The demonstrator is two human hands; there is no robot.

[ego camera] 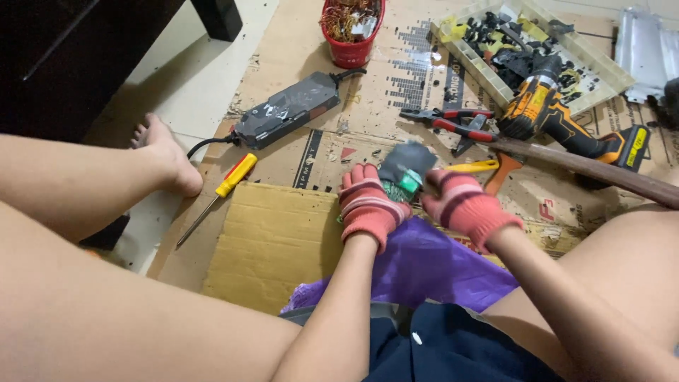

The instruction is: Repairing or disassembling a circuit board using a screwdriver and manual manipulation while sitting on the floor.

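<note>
Dark adapter (pixel 404 167) in both gloved hands over cardboard-covered floor (pixel 283 233)

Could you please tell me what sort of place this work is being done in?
Probably a home floor used as a makeshift electronics-dismantling spot: flattened cardboard as a work surface, a cordless drill, and a tray of black parts.

**Both gloved hands closed together in front of us**

We sit on the floor with our bare legs spread to either side. Our left hand (pixel 369 204), in a red striped glove, is curled with its fingers closed, knuckles facing up. Our right hand (pixel 461 205), gloved the same, is clenched just beside it. Both bare forearms reach forward from our lap and converge toward each other.
</note>
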